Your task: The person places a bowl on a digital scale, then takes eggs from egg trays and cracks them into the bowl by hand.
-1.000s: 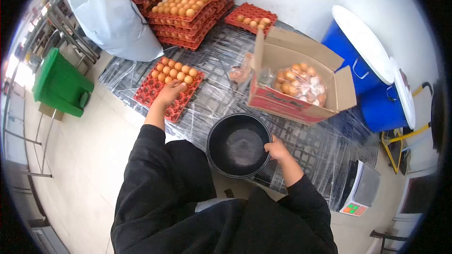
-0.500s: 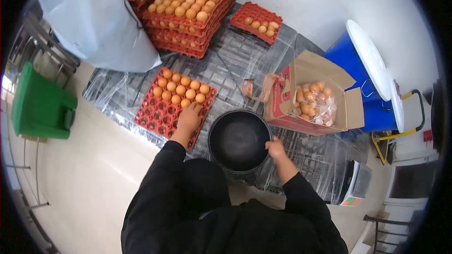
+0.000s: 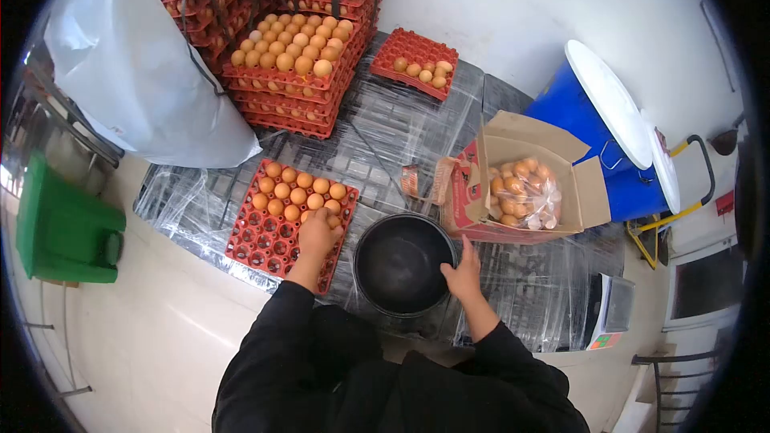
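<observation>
The step in hand is apparently centring on the brown eggs (image 3: 298,196) in the red egg tray (image 3: 277,266), which is lying just left of the black bowl (image 3: 401,265). The left hand (image 3: 317,234) is resting over the tray's side nearest the bowl, fingers curling down; whether its grip is closing on an egg, I cannot tell. At the bowl's right rim, the right hand (image 3: 465,269) is holding its grip wide, thumb and fingers standing apart. The next move is probably calling for a light, even pinch, since hard pressing is risking a crack. The eggs are looking smooth and orange-brown, forming 3 rows, mostly farther back than the bowl. The bowl is showing a round rim and a dull interior.
</observation>
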Demonstrator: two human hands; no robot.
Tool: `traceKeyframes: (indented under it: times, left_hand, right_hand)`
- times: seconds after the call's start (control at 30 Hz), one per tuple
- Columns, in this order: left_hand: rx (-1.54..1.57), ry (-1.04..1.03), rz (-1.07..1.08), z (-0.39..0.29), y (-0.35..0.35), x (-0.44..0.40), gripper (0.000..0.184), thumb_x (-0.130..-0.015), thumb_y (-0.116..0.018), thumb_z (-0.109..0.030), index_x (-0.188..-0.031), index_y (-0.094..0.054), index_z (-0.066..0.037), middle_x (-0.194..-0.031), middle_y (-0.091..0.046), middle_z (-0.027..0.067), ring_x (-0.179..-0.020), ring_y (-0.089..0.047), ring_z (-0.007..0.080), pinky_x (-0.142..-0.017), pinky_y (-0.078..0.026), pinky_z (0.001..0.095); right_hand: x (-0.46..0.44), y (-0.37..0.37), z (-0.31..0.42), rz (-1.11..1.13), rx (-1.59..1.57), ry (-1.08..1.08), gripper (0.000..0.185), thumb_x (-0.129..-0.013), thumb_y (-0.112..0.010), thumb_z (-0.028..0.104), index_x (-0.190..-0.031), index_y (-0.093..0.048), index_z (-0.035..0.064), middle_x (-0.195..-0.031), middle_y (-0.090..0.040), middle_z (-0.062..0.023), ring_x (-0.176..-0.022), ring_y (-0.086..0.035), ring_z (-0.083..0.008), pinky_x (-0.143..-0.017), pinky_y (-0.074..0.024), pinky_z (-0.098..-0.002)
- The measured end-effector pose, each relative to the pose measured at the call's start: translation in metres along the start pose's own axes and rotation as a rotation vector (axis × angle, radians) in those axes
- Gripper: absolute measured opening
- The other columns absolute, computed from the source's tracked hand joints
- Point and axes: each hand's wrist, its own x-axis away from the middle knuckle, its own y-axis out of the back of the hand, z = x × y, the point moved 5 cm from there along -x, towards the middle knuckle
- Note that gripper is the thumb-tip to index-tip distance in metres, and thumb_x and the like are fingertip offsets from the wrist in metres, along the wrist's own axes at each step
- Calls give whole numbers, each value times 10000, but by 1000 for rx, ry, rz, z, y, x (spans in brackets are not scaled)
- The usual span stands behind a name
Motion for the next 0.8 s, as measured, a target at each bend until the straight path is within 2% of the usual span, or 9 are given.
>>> traceKeyframes:
  times: [0.13,0.2,0.23,0.4,0.53,0.6,0.63,0.7,0.8]
  left_hand:
    - [565,22,339,-69,20,37,453,-630,-732,-216,-979,-504,-37,-841,-604,93,-749,-586,183,-670,-470,309]
    - [846,6,525,-99,7,67,469,-638,-726,-180,-999,-473,-21,-818,-603,96,-749,-575,146,-649,-465,282]
    - [985,17,620,-111,3,81,479,-638,-723,-158,-1010,-458,-15,-817,-600,99,-759,-572,136,-637,-465,272]
    - [1001,195,711,-136,7,128,431,-707,-682,-109,-1046,-430,-25,-925,-554,121,-816,-556,158,-698,-470,281]
    - [834,157,374,-124,-14,160,500,-679,-735,-192,-1076,-482,-22,-980,-541,110,-909,-530,169,-753,-449,296]
    - [343,-97,36,-114,11,146,495,-625,-752,-254,-1003,-537,-17,-989,-552,155,-926,-532,292,-807,-433,363]
    - [210,-3,21,-107,21,135,469,-621,-744,-241,-987,-547,-25,-1026,-543,164,-953,-515,323,-807,-428,382]
    - [96,159,-34,-75,15,113,581,-670,-703,-230,-1164,-446,-62,-994,-549,194,-1037,-482,333,-876,-396,404]
    - [61,336,81,-47,-7,97,689,-705,-661,-194,-1289,-303,-124,-1058,-543,234,-1056,-497,343,-881,-405,410]
  right_hand:
    - [29,-2,80,126,-151,525,701,-612,-699,164,-1227,-387,34,-1253,-372,-200,-1184,-355,-358,-992,-293,-395]
    - [40,-6,96,151,-209,701,639,-638,-698,160,-1212,-429,82,-1194,-431,-180,-1082,-457,-345,-886,-403,-374]
    - [46,-11,94,187,-243,756,616,-645,-696,160,-1200,-440,82,-1171,-449,-168,-1050,-486,-335,-856,-428,-361]
    - [68,5,75,316,-349,675,495,-662,-673,156,-1105,-469,73,-1072,-491,-141,-975,-518,-328,-799,-440,-373]
    - [66,10,27,273,-316,561,435,-668,-649,142,-1057,-468,72,-1012,-497,-147,-947,-502,-353,-795,-422,-397]
    - [55,9,-12,185,-195,460,427,-681,-637,141,-1069,-469,77,-1025,-495,-144,-958,-498,-353,-799,-422,-399]
    - [50,9,-32,145,-108,408,421,-694,-627,140,-1080,-470,80,-1040,-492,-140,-968,-497,-351,-801,-424,-400]
    - [44,11,-53,136,-85,406,415,-711,-614,137,-1098,-471,87,-1060,-484,-137,-960,-507,-347,-796,-431,-405]
    - [45,14,-47,143,-42,445,415,-730,-600,133,-1124,-469,105,-1086,-470,-137,-949,-520,-344,-787,-442,-411]
